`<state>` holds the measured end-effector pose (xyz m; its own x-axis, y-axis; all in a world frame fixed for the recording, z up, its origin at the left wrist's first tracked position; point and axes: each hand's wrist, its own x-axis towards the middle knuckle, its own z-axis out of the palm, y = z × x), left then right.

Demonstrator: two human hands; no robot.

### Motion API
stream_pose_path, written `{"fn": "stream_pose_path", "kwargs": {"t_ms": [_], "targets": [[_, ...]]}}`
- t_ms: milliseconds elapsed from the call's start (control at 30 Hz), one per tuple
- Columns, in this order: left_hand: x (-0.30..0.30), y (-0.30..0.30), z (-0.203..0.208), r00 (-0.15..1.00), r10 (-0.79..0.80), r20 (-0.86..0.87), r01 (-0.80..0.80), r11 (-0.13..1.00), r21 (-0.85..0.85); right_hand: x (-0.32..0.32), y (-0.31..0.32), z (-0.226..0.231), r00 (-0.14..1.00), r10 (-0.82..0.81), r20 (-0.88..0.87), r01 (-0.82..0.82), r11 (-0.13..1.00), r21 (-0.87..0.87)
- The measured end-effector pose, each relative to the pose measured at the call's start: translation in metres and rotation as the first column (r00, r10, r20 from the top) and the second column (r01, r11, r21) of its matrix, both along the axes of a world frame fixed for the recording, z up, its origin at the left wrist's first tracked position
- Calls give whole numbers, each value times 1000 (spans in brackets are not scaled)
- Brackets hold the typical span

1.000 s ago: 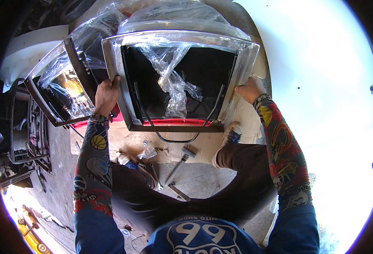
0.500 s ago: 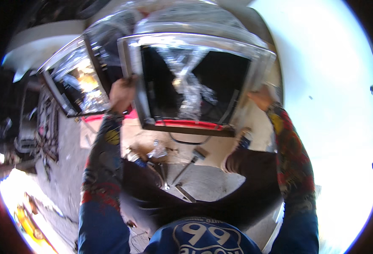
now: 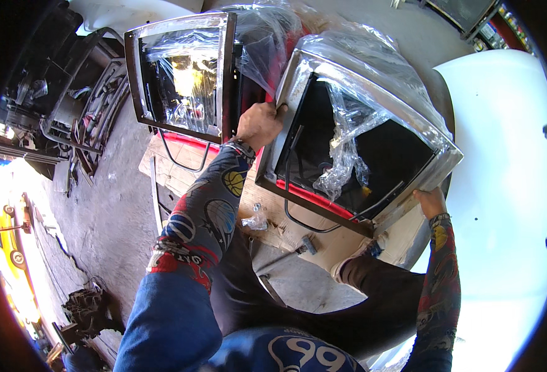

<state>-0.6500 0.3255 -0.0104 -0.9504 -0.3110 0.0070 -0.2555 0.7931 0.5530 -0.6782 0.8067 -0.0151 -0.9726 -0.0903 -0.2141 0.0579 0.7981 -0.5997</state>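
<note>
A grey metal frame (image 3: 272, 152) sits tilted in front of me, fixed on what looks like the underside of a plastic-wrapped seat. Black panels, a red edge and crumpled clear film (image 3: 348, 162) show inside it. My left hand (image 3: 261, 126) is closed on its left side, thumb on the rim. At its lower right side, my right hand (image 3: 430, 203) grips the edge, with some fingers hidden behind it. To the left stands a second similar wrapped piece with its own metal frame (image 3: 227, 68), close to my left hand but not held.
Cardboard (image 3: 161, 162) lies beneath both pieces. A hammer (image 3: 308, 245) and a scrap of clear plastic (image 3: 256, 219) rest near my feet. A large white panel (image 3: 497, 161) borders the right. Metal parts (image 3: 93, 118) are heaped at left, and a dark machine part (image 3: 90, 310) sits lower left.
My view has swung left, so both framed pieces now appear turned clockwise and further right. Both hands stay on the same frame, and the blur is gone.
</note>
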Motion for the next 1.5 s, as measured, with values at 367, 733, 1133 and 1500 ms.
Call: {"fn": "stream_pose_path", "kwargs": {"t_ms": [367,733,1133,1500], "targets": [[1,2,8,998,-30,-52,26,998,-62,0,6,-3,1000,-12,8,12,1000,2],[0,6,13,998,-3,-56,3,1000,-3,0,9,-8,992,80,-100,-81,997,-3],[-1,8,7,999,36,15,-37,999,40,-8,26,-35,948,318,27,-291,825,485],[-9,-1,-9,998,27,-57,-26,1000,9,4,-15,16,976,-165,143,108,935,337]]}}
